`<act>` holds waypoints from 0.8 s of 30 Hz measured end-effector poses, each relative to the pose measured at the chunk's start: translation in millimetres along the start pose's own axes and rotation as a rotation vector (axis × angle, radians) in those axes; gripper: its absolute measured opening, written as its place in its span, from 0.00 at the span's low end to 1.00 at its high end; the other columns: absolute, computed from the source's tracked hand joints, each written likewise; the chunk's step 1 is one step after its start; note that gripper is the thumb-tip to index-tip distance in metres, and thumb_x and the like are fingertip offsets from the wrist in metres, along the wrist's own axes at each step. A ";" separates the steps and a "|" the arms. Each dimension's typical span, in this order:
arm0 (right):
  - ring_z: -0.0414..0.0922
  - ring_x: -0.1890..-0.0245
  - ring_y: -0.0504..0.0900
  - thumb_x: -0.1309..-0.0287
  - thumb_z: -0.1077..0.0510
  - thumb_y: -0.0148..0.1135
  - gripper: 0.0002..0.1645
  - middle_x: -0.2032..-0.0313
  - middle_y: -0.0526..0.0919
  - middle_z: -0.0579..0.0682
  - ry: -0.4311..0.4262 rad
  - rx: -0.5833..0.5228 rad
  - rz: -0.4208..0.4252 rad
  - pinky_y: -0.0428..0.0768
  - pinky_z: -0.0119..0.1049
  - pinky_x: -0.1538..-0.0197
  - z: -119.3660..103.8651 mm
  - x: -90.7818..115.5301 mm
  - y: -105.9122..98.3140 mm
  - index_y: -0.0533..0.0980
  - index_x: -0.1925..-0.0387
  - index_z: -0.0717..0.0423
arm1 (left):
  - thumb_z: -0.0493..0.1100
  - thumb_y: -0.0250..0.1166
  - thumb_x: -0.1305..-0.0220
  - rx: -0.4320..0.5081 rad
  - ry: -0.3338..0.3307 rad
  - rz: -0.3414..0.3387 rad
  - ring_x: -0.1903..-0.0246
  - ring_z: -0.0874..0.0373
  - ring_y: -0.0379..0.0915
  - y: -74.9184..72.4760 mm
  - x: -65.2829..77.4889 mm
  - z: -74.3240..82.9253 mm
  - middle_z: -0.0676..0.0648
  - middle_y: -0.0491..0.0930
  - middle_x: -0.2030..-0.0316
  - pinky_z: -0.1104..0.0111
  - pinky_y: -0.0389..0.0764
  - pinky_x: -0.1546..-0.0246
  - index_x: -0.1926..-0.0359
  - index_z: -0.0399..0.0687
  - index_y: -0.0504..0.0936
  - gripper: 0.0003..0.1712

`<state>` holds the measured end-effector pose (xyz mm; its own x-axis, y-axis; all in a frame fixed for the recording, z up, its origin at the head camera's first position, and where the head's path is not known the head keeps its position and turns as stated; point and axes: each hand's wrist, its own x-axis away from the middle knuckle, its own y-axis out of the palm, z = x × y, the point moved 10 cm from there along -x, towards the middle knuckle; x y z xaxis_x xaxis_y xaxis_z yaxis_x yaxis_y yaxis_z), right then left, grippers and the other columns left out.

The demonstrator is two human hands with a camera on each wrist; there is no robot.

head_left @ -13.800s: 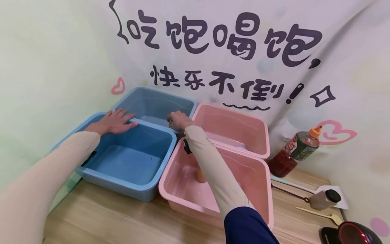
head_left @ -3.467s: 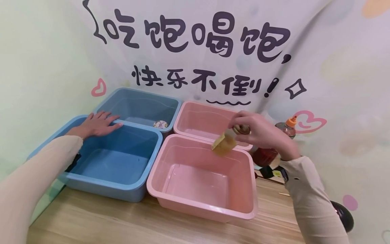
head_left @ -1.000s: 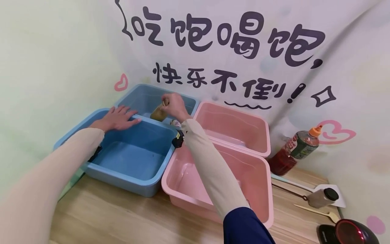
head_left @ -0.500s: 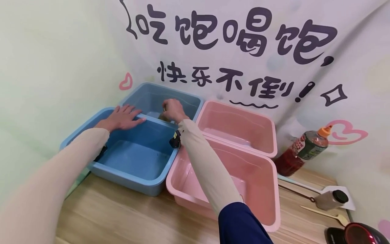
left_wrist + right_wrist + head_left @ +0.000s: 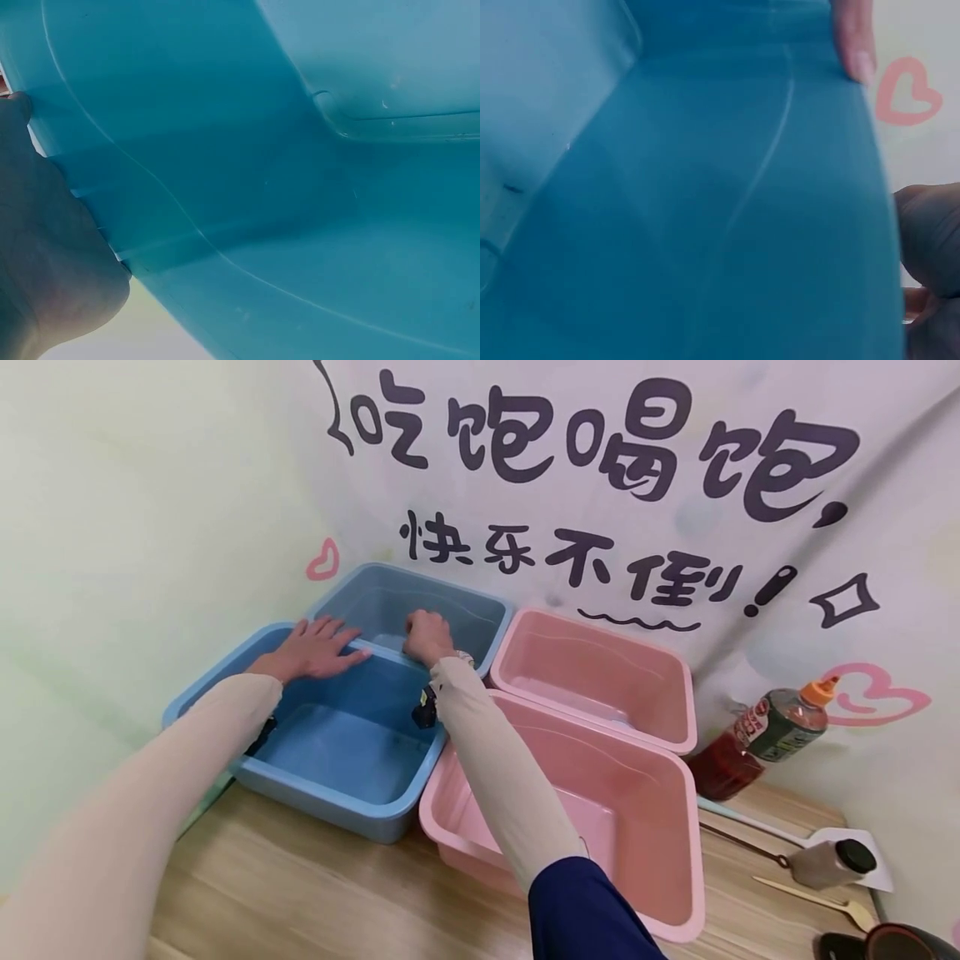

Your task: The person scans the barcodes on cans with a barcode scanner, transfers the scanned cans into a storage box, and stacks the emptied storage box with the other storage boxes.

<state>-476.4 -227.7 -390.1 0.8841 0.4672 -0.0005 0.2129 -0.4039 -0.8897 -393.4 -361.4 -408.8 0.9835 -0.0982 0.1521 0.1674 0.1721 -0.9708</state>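
My left hand (image 5: 315, 649) lies with spread fingers over the rim between the front blue bin (image 5: 408, 810) and the back blue bin (image 5: 480, 602). Over that same rim, farther right, my right hand (image 5: 429, 637) reaches down into the back bin with curled fingers. The jar it gripped half a second ago is hidden behind the hand and the bin wall. A round patterned lid (image 5: 465, 657) peeks out beside the right wrist. In the right wrist view, part of the right hand (image 5: 930, 236) shows past the blue wall.
Two pink bins stand to the right, a front one (image 5: 648, 852) and a back one (image 5: 600, 668). Farther right are a red sauce bottle (image 5: 765, 739), a white spatula (image 5: 873, 852), a black-capped shaker (image 5: 832, 862), a wooden spoon (image 5: 817, 897) and a black-and-red object (image 5: 900, 943).
My right hand carried the jar over from the pink bins' side, lowered it into the back blue bin, then shifted slightly left, and the jar went out of sight. The left hand stays on the rim.
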 end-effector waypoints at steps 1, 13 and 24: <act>0.49 0.57 0.77 0.37 0.62 0.61 0.08 0.55 0.82 0.52 0.004 0.003 -0.001 0.79 0.42 0.54 1.1 0.3 0.8 0.82 0.57 0.54 | 0.74 0.39 0.30 0.001 -0.004 0.000 0.25 0.28 0.35 -0.2 0.2 0.0 0.27 0.49 0.25 0.34 0.33 0.27 0.23 0.41 0.54 0.50; 0.52 0.48 0.79 0.34 0.63 0.58 0.15 0.46 0.81 0.54 -0.042 0.047 -0.089 0.79 0.46 0.44 3.1 -4.5 11.1 0.81 0.47 0.55 | 0.74 0.40 0.30 0.011 -0.005 -0.002 0.24 0.29 0.34 6.0 -4.9 -7.4 0.28 0.48 0.24 0.34 0.33 0.28 0.23 0.41 0.54 0.50; 0.49 0.52 0.80 0.32 0.63 0.55 0.17 0.46 0.81 0.53 -0.069 0.016 -0.189 0.81 0.47 0.46 6.4 -11.7 19.5 0.80 0.44 0.55 | 0.73 0.41 0.29 0.006 -0.003 0.012 0.24 0.29 0.36 0.1 0.6 0.2 0.28 0.49 0.24 0.34 0.34 0.27 0.24 0.42 0.56 0.49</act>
<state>-485.3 -236.0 -410.4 0.7983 0.5865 0.1368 0.3655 -0.2912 -0.8841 -392.8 -361.3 -408.8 0.9856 -0.0932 0.1410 0.1559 0.1788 -0.9714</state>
